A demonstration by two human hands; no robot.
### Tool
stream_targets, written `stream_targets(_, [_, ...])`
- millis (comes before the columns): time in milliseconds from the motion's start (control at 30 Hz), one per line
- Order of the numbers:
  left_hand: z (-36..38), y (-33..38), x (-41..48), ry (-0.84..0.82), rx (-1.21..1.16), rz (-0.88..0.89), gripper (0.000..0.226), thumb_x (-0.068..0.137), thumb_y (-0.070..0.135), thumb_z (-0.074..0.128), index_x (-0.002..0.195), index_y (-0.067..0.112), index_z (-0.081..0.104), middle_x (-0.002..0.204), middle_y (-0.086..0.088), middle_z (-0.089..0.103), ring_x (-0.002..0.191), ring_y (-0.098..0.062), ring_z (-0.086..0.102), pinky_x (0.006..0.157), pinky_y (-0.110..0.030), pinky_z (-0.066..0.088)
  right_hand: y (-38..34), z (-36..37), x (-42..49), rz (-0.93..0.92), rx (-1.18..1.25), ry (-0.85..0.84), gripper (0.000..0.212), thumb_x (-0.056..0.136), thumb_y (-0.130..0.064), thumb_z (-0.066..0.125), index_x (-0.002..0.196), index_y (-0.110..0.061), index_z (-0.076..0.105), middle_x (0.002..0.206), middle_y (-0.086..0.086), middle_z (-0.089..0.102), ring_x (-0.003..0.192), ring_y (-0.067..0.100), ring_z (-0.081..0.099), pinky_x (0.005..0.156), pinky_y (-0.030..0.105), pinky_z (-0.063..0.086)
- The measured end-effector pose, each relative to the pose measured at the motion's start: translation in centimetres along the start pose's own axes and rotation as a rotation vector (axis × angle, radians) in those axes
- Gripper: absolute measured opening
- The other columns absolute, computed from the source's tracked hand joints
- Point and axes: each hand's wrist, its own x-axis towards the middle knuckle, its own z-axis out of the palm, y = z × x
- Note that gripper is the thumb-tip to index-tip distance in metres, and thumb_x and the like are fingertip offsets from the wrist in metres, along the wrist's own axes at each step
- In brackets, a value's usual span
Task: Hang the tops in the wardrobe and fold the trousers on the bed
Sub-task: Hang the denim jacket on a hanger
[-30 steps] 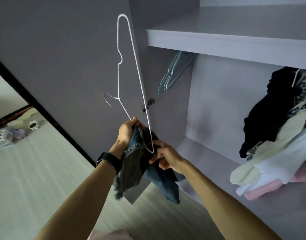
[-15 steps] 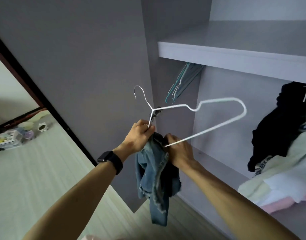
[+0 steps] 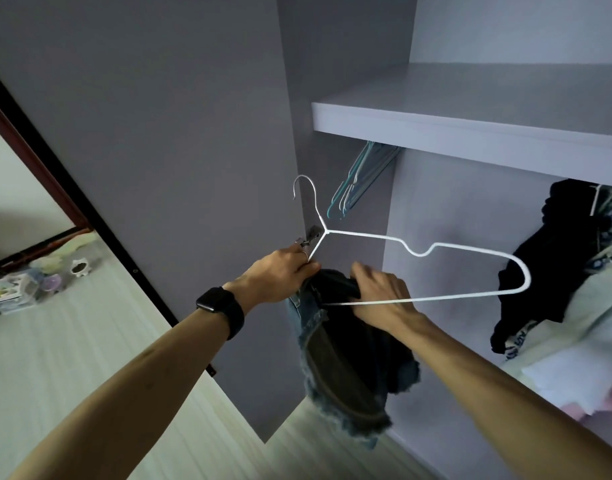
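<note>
Wardrobe (image 3: 453,209) of pale lilac-grey board stands open and fills most of the view. Its flat door (image 3: 159,116) swings out to the left, and a thick shelf (image 3: 470,129) runs across the upper part. Below the door lies a pale wood-plank floor (image 3: 72,341), with a blurred cluster of small objects (image 3: 27,289) at the far left edge.

Under the shelf on the right hang a black top (image 3: 547,271) and several pale cream and white clothes (image 3: 592,323), bunched close together.

In front of the wardrobe's left side, a frayed blue denim garment (image 3: 346,368) dangles between both hands, its ragged hem pointing down toward the floor.

A white wire hanger (image 3: 470,252) is held almost level above it, hook up and to the left, its long triangle stretching right toward the black top.

The left hand (image 3: 280,275) has its fingers curled round the hanger's short arm just below the neck, and it touches the denim garment's upper edge. The right hand (image 3: 380,296) clutches the dark top fold of the denim garment, fingers bent over it, while the hanger's bottom wire crosses the back of that hand.

A black smartwatch (image 3: 221,306) sits on the left wrist. A few teal hangers (image 3: 356,181) hang under the shelf.
</note>
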Motion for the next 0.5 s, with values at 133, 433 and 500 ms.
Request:
stream_targets(133, [-0.3, 1.7, -0.2, 0.002, 0.184, 0.029, 0.041, 0.106, 0.049, 0.037, 0.114, 0.019, 0.064, 0.117, 0.005, 0.051, 0.106, -0.028, 0.058, 0.09, -0.042, 0.047, 1.3, -0.9, -0.6, 0.052, 0.11, 0.043, 0.033, 0.087, -0.027, 0.064, 0.106, -0.019, 0.038, 0.111, 0.005, 0.053, 0.089, 0.038, 0.057, 0.068, 0.037, 0.039])
stream_targets(433, [-0.4, -0.3, -0.3, 0.137, 0.438, 0.065, 0.042, 0.107, 0.045, 0.034, 0.125, 0.02, 0.063, 0.123, -0.004, 0.054, 0.108, -0.032, 0.061, 0.092, -0.041, 0.046, 8.3, -2.4, -4.4, 0.362, 0.125, 0.159, 0.028, 0.073, -0.022, 0.074, 0.082, -0.022, 0.047, 0.083, -0.002, 0.055, 0.081, 0.034, 0.061, 0.063, 0.032, 0.039])
stream_targets(500, [-0.1, -1.1, -0.4, 0.135, 0.49, 0.033, 0.037, 0.107, 0.041, 0.035, 0.122, 0.023, 0.064, 0.118, -0.004, 0.054, 0.105, -0.031, 0.062, 0.089, -0.042, 0.048, 10.2, -4.0, -4.8, 0.463, 0.167, 0.176, 0.026, 0.071, -0.024, 0.075, 0.073, -0.02, 0.049, 0.075, 0.0, 0.062, 0.079, 0.034, 0.061, 0.065, 0.034, 0.045])
